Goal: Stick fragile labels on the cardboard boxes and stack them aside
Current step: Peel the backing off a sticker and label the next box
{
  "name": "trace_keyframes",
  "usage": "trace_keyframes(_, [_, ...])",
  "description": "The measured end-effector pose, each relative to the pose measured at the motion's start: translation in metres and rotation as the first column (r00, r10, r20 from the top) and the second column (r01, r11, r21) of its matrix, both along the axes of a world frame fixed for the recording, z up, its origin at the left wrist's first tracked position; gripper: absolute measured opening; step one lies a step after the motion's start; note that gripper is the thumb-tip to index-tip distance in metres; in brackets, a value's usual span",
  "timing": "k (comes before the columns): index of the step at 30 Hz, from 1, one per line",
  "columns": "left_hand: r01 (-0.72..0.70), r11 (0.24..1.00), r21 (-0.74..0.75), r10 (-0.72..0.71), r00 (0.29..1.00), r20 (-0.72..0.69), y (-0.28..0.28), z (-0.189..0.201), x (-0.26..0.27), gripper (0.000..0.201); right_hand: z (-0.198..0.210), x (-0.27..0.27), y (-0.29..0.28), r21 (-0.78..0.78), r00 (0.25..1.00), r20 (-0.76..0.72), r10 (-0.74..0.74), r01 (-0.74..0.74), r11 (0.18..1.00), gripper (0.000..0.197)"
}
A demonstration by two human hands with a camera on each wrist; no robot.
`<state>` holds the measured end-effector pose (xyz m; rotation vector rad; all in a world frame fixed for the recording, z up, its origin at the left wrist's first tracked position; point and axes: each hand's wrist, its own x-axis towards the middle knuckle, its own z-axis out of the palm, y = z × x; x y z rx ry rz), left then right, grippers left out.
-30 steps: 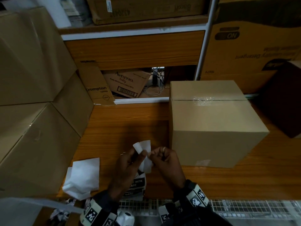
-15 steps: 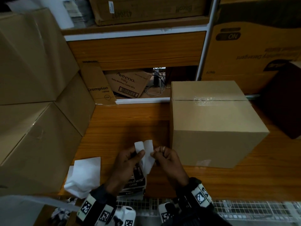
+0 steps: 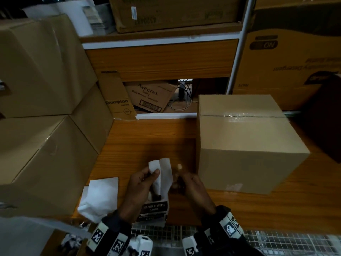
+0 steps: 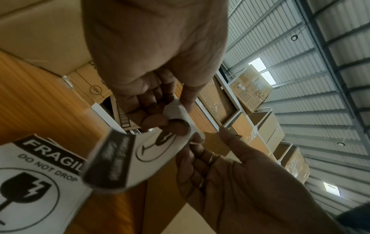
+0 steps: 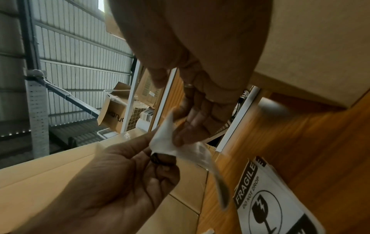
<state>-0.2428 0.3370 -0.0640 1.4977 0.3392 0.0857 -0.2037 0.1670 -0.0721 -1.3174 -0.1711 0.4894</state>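
A white fragile label hangs between my two hands above the wooden table. My left hand pinches a curled white corner of it with thumb and forefinger. My right hand pinches the other layer at its edge. The left wrist view shows the label bent, with its printed side facing the camera, and the right hand at its tip. In the right wrist view the right hand and left hand both grip the paper. A taped cardboard box stands just right of the hands.
A stack of fragile labels lies on the table under the hands. Loose white sheets lie left of it. Plain boxes are stacked along the left. Shelves with more boxes rise behind. A wire grid runs along the near edge.
The hands have drawn slightly apart, and the paper between them has split into two flaps. The box has not moved.
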Motion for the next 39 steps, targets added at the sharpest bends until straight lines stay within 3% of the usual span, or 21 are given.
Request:
trace_keyframes(4, [0.017,1.0,-0.005,-0.017,1.0,0.007,0.007,0.003,-0.004,0.019,-0.008,-0.008,0.001,-0.165,0.969,0.193,0.157,-0.125,0.978,0.021])
trace_keyframes(6, [0.039,0.999,-0.004,-0.039,0.999,-0.007,0.005,0.004,-0.005,0.019,-0.009,-0.012,0.004,-0.132,0.967,0.194,0.165,-0.141,0.981,0.012])
trace_keyframes(9, [0.028,0.999,0.036,-0.028,1.0,0.0,0.006,0.0,-0.004,0.015,0.001,-0.012,0.008,-0.034,0.983,0.106,0.148,-0.145,0.989,0.068])
trace_keyframes(11, [0.038,0.998,0.053,-0.038,0.999,-0.008,0.007,0.001,-0.005,0.015,0.002,-0.012,0.006,0.0,0.988,0.061,0.143,-0.143,0.99,0.075])
trace_keyframes(13, [0.069,0.997,0.033,-0.068,0.997,-0.034,0.007,0.001,-0.006,0.024,-0.004,-0.006,0.003,0.022,0.992,-0.001,0.125,-0.125,0.992,0.057])
trace_keyframes(15, [0.086,0.996,-0.014,-0.087,0.994,-0.067,0.009,0.002,-0.006,0.021,-0.011,-0.003,0.003,0.024,0.99,-0.087,0.115,-0.113,0.993,0.033])
trace_keyframes(16, [0.089,0.995,-0.044,-0.092,0.992,-0.088,0.011,0.001,-0.006,0.02,-0.013,-0.002,0.002,0.013,0.987,-0.119,0.113,-0.112,0.994,0.03])
trace_keyframes(21, [0.108,0.989,-0.098,-0.124,0.978,-0.169,0.019,-0.003,-0.006,0.024,-0.013,-0.001,0.002,0.016,0.977,-0.158,0.145,-0.144,0.989,0.058])
trace_keyframes(24, [0.11,0.987,-0.117,-0.132,0.971,-0.2,0.021,-0.003,-0.006,0.02,-0.018,0.002,0.002,0.037,0.971,-0.196,0.136,-0.132,0.991,0.047])
trace_keyframes(28, [0.116,0.98,-0.163,-0.146,0.972,-0.186,0.022,-0.002,-0.005,0.029,-0.018,0.004,0.003,0.088,0.953,-0.261,0.156,-0.137,0.987,0.057])
trace_keyframes(32, [0.183,0.955,-0.234,-0.227,0.958,-0.176,0.027,0.003,-0.006,0.033,-0.024,0.004,0.01,0.058,0.953,-0.291,0.084,-0.07,0.996,0.048])
trace_keyframes(39, [0.333,0.93,-0.155,-0.357,0.919,-0.166,0.045,-0.009,-0.009,0.046,-0.02,-0.004,0.019,0.109,0.942,-0.33,0.055,-0.02,0.994,0.035])
